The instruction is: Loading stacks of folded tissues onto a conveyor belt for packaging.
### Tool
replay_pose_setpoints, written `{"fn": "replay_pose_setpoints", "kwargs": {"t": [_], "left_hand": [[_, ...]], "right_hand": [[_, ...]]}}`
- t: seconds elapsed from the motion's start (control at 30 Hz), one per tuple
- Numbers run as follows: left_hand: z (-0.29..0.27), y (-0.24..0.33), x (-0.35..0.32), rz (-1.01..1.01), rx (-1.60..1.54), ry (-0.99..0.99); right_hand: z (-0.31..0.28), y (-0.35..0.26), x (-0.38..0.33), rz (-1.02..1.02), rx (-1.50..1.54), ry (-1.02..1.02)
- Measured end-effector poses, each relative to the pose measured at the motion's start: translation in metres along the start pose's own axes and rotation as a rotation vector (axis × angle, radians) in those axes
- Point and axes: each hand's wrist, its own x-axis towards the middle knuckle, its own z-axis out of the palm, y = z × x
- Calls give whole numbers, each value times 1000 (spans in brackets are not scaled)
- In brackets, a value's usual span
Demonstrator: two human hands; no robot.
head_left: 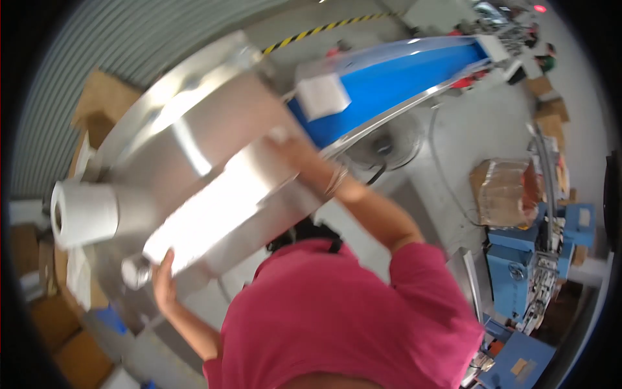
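A long white stack or row (210, 217), overexposed so that its kind cannot be made out, lies slantwise on the shiny metal table (240, 120). At its near left end my left hand (164, 283) holds on, with a finger pointing up along the end. My right hand (295, 157), smeared by motion, grips the other end, close to the conveyor. A small round whitish thing (136, 271) sits just left of my left hand. Further left on the table lies a white roll (87, 214) with a hollow core.
A blue conveyor belt (395, 81) runs off to the far right, a white block-shaped pack (322, 97) on its near end. Below it stands a round floor fan (385, 144). Cardboard boxes (81, 356) stand at the left, an open carton (505, 191) and blue machinery (515, 275) at the right.
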Motion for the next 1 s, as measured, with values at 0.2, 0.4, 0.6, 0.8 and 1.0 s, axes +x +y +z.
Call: {"fn": "replay_pose_setpoints", "kwargs": {"t": [0.2,0.4,0.6,0.8,1.0], "left_hand": [[10,13,-6,-10,-14,51],[-87,-35,29,-8,166,264],[-136,-32,14,146,274,206],[-63,22,6,67,397,283],[-69,-4,12,236,614,506]], "right_hand": [[41,-57,37,806,609,-16],[20,-91,54,702,1172,-105],[-1,-115,73,564,844,-361],[51,-47,31,-392,559,30],[12,-119,60,573,1402,-227]]}}
